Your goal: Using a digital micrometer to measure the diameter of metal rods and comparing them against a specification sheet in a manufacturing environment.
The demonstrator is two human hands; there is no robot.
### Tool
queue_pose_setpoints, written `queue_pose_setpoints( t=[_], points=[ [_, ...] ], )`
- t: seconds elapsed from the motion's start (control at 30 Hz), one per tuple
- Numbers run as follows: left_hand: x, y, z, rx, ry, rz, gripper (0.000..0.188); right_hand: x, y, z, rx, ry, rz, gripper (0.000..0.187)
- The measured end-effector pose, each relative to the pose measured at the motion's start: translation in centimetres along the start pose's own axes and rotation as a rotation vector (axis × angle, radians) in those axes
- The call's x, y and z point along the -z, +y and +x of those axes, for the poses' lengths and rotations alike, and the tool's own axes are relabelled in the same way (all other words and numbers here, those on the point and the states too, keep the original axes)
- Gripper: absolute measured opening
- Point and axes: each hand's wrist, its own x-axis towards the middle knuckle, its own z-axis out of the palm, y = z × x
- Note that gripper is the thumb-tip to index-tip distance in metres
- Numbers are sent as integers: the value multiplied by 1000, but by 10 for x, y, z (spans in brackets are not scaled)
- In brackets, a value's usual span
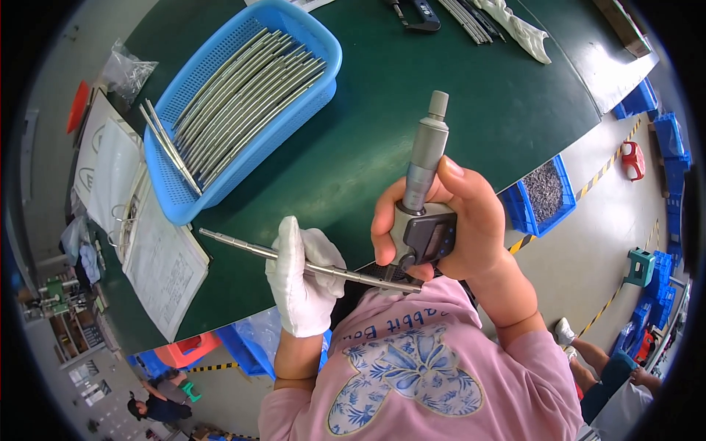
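A slim, stepped metal shaft [243, 243] is gripped by my left hand [304, 279], which wears a white glove. The shaft slants down to the right across my front. My bare right hand [471, 220] is closed round a digital micrometer [423, 173], its thimble pointing up and away from me. The shaft's right end lies at the micrometer's frame, below the small display; whether the jaws touch it I cannot tell. Beyond my left hand stands a light blue perforated basket [243, 163] holding many similar metal shafts [246, 103].
The green table [353, 147] carries an open ring binder [162, 257] at left and a plastic bag [125, 73] behind it. Another micrometer [419, 16], several rods [471, 20] and a white glove [518, 29] lie at the far side. Blue bins [544, 195] stand on the floor at right.
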Motion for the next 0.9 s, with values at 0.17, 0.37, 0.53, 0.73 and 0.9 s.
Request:
queue_pose_setpoints(
  t=[0.17,0.37,0.53,0.73,0.9],
  points=[
    [-1,-2,0,17,9,3,44,1,1,0,59,44,-72,62],
    [-4,1,1,31,55,-10,44,3,4,2,39,12,-79,62],
    [-2,1,1,10,34,-6,43,-2,1,0,19,37,-24,64],
    [1,2,2,12,35,-20,43,3,-1,-1,-1,5,39,63],
    [0,2,3,12,31,-5,43,4,1,-1,24,15,-54,66]
  ],
)
